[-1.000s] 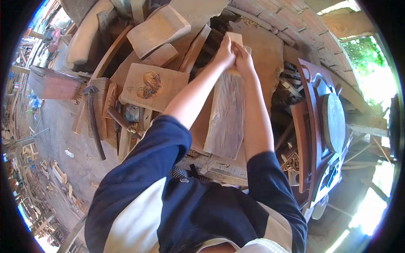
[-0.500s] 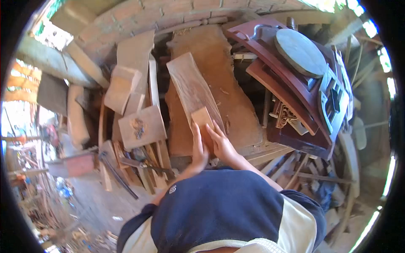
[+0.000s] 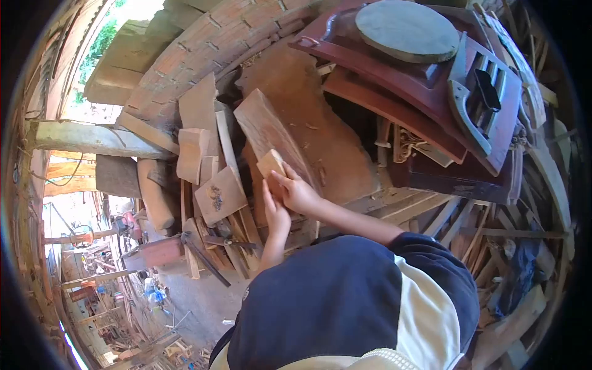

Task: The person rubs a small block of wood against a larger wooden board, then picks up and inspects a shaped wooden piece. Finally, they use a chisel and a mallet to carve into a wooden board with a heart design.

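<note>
A small wooden block (image 3: 270, 163) lies between my two hands, over the near end of a long wooden plank (image 3: 266, 123). My left hand (image 3: 275, 216) presses against the block's left side, fingers pointing up along it. From the right, my right hand (image 3: 298, 192) is wrapped round the block's other side. Under the plank is a broad brown slab (image 3: 333, 154) with wavy edges and a few shavings on it.
Dark red furniture panels (image 3: 394, 80) with a round grey disc (image 3: 407, 28) on top are stacked at the right. Wood offcuts (image 3: 222, 196) and a dark metal bar (image 3: 206, 262) stand at the left. A brick wall (image 3: 203, 43) rises behind.
The view has turned, so the scene appears tilted and the panels look closer. Both hands and the block now appear further left, with the block angled differently. My right hand is more wrapped round it.
</note>
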Available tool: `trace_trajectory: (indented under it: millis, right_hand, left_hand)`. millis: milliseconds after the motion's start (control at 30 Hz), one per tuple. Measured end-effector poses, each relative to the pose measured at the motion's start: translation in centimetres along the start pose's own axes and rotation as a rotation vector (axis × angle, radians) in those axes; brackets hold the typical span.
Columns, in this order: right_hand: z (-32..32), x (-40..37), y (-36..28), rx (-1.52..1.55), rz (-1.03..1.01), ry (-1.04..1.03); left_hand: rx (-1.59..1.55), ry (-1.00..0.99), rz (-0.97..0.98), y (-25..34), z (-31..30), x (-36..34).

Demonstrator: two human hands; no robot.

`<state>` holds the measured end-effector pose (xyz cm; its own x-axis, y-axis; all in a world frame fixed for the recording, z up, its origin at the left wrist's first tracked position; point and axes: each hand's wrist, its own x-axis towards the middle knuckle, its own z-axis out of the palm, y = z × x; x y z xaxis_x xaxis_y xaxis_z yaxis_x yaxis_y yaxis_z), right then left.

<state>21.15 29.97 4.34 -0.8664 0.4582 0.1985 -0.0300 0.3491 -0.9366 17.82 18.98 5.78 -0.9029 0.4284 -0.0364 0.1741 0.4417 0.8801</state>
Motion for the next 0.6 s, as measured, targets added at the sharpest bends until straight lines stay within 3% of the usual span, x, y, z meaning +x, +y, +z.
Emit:
trace_trajectory:
  millis: [67,200,267,367,467,600]
  right_hand:
    - [0.2,-0.1,0.5,-0.009,-0.053,0.025]
    - [0.6,0.0,1.4,-0.038,-0.102,0.033]
    - [0.1,0.1,0.9,-0.022,-0.035,-0.015]
    - [0.4,0.2,0.9,-0.009,0.0,0.008]
    - [0.7,0.2,1.0,-0.017,-0.051,0.075]
    - [0.5,0.3,0.1,-0.013,-0.037,0.069]
  left_hand:
    - [-0.118,0.06,-0.187,-1.4,0.8,-1.1]
    - [-0.218,0.135,-0.202,-2.6,1.1,-3.3]
    - [0.032,0.093,-0.066,-3.1,0.0,-3.8]
    - [0.224,0.047,-0.065,0.1,-2.0,-4.1]
    - [0.166,-0.039,-0.043,2.5,-4.3,-4.1]
    - [0.075,-0.014,-0.001,-0.3,-8.4,-2.7]
